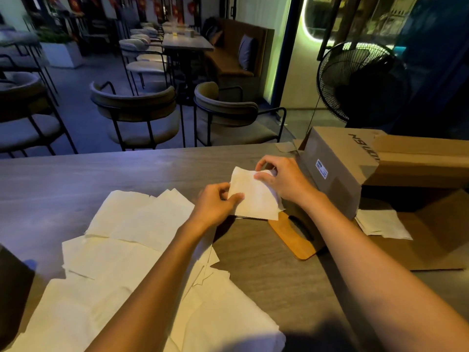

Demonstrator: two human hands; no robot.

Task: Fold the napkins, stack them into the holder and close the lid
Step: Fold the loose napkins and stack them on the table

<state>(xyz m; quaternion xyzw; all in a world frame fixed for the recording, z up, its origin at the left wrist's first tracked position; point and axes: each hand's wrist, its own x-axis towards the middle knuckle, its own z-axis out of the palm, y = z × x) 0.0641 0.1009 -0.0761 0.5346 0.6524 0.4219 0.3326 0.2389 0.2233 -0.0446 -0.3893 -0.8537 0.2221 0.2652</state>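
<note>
A folded white napkin is held just above the table between both hands. My left hand pinches its near left edge. My right hand grips its far right corner, fingers curled over it. Directly under the napkin lies a wooden lid with a dark slot; the holder itself is mostly hidden behind the napkin and my right wrist. Several unfolded cream napkins are spread loosely over the left and near part of the wooden table.
A brown cardboard box stands close to the right of my hands, with more flat cardboard and a few white napkins beyond it. A black fan stands behind. Chairs line the table's far edge. A dark object sits at the left edge.
</note>
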